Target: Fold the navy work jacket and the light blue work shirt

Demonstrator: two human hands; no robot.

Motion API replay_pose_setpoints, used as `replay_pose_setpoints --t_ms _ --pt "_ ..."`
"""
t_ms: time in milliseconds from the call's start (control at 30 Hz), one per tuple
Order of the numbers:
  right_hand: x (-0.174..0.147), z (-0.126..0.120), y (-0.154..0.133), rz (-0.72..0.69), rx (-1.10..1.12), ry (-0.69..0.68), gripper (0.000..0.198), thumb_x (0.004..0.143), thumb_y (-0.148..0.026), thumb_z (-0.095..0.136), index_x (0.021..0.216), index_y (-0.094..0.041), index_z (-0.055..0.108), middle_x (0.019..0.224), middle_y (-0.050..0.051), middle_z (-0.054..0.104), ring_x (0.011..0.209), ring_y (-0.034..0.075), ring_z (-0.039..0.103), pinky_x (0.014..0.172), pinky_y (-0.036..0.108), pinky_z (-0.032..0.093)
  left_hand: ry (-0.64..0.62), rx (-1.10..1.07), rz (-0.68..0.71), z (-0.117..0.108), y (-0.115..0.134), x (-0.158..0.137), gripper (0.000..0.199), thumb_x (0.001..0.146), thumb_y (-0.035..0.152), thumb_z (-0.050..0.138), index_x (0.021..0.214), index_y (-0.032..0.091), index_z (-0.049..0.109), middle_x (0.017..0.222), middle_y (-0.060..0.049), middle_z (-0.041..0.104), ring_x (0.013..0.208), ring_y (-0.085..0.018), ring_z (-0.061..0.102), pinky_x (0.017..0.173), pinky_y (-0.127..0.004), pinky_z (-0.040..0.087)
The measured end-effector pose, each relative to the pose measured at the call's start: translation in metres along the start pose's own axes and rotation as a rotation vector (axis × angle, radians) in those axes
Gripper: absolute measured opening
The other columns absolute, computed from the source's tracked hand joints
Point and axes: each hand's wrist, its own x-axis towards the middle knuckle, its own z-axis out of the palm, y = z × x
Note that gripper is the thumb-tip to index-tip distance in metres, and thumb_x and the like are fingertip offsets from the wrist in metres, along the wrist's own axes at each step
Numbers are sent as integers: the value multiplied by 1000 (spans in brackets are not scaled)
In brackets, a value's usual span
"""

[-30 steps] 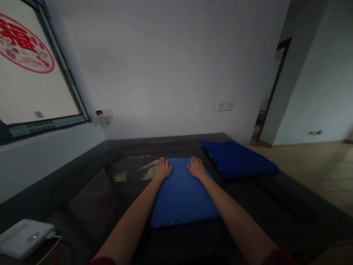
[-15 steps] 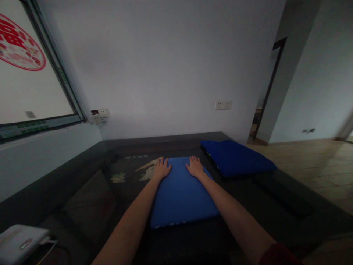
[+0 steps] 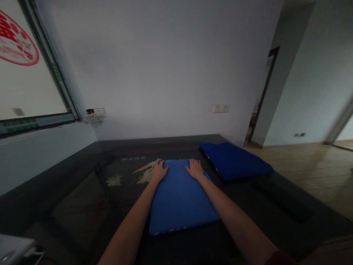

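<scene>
A light-blue folded cloth (image 3: 182,200) lies flat on a dark, glossy table in front of me. My left hand (image 3: 160,170) rests on its far left corner, thumb pointing inward over the fabric. On the far right corner lies my right hand (image 3: 195,169), its thumb also spread inward. Both palms face down, and the fingertips reach the cloth's far edge, where they are partly hard to make out. Small white marks show along the near edge. To the right of my right hand is a darker blue folded cloth (image 3: 237,162), which neither hand touches.
The dark table (image 3: 121,217) carries a printed pale pattern on the left. A white box-like device (image 3: 15,246) with a cable sits at the near left. A long dark object (image 3: 281,200) lies at the right. Wall sockets (image 3: 221,108) are above the table's far edge.
The view has shifted slightly, and the white device sits lower in the left corner. Both hands stay at the light-blue cloth's far corners, with fingers looking a little shorter at the edge.
</scene>
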Motion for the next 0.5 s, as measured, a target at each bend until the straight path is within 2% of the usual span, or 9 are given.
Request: replay_pose_setpoints --t_ms 133,267,367,500 --pt "0 -4 3 10 65 62 52 93 -34 38 138 -7 40 143 18 42 136 27 32 112 48 16 120 -239 -110 -6 -8 4 48 82 22 48 130 15 49 147 -13 36 140 -24 27 114 -38 25" --pt "6 -20 8 23 201 134 48 91 -26 39 134 -8 46 138 17 48 131 23 40 109 40 28 90 -334 -204 -15 -22 14 50 83 17 45 133 14 44 137 -14 49 130 -23 43 107 -38 36" --pt "10 -43 18 16 207 88 48 89 -24 42 134 -9 46 136 16 49 127 22 44 107 37 33 29 -412 -267 -23 -34 20 48 88 23 41 134 9 41 131 -18 54 117 -22 56 94 -33 47" --pt "9 -76 41 36 209 -89 43 82 -25 59 122 -11 58 127 17 57 117 25 54 99 36 41 -53 -477 -301 -28 -46 25 48 87 25 48 132 8 44 123 -19 60 103 -21 64 82 -27 50"
